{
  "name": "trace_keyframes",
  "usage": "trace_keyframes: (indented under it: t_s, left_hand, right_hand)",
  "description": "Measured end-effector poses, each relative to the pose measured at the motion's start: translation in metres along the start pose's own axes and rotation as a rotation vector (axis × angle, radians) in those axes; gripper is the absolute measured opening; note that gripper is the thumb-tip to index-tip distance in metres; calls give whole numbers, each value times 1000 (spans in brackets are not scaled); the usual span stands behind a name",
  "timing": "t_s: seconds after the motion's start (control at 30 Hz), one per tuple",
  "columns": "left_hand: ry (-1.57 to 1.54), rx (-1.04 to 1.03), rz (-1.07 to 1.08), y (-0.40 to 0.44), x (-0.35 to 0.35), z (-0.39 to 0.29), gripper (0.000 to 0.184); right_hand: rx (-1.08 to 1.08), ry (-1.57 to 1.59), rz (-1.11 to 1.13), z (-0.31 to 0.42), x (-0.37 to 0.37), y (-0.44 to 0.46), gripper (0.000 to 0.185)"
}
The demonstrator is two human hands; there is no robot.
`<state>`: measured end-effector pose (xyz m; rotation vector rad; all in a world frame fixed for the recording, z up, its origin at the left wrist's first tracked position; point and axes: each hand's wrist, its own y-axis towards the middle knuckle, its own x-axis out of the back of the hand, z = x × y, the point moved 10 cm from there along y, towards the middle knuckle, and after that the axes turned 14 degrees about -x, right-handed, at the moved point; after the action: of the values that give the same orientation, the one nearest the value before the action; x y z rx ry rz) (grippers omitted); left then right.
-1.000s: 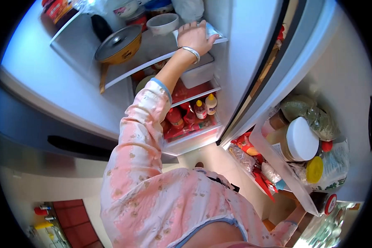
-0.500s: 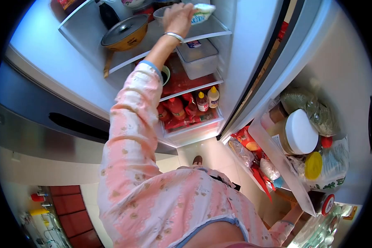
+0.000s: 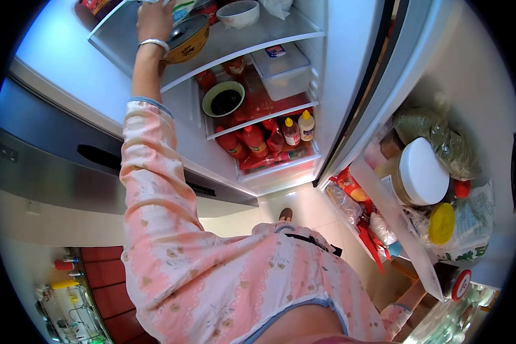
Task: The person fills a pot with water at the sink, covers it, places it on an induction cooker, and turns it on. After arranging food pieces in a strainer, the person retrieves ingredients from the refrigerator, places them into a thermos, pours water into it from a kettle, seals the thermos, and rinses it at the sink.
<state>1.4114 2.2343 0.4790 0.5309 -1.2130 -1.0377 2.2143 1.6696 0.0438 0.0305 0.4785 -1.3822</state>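
At the top left of the head view, my left hand (image 3: 155, 22) is closed on a white and green packet (image 3: 183, 8), over the upper fridge shelf. It is just above a brown pot with a dark lid (image 3: 188, 46), hiding part of it, and the frame's top edge cuts off part of the fingers. To the right on this shelf are a white bowl (image 3: 238, 14) and a white plastic bag (image 3: 277, 7). My right hand (image 3: 414, 293) is low on the right beside the open door's shelf; only its wrist area shows and the fingers are hidden.
The middle shelf holds a green-rimmed bowl (image 3: 223, 99) and a lidded clear container (image 3: 284, 71). Red bottles (image 3: 255, 140) stand below. The open door on the right carries a white-lidded jar (image 3: 423, 172), bags and a red-lidded jar (image 3: 460, 285).
My left hand picked up the packet from the upper shelf's right side and has carried it left, over the brown pot. The view has shifted slightly; my right arm stays low by the door.
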Motion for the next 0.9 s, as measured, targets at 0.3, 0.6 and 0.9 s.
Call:
trace_keyframes:
  t_s: [0.3,0.6,0.9]
  left_hand:
    - [-137,-71,-59,-9,19,-8,33]
    - [-209,-396,-172,-16,42,-188,12]
    - [-124,-496,100,-50,-42,-190,29]
  right_hand:
    - [6,-19,4,3,0,2,51]
    - [14,-23,6,7,1,-1,51]
    - [22,-32,-3,13,1,-3,50]
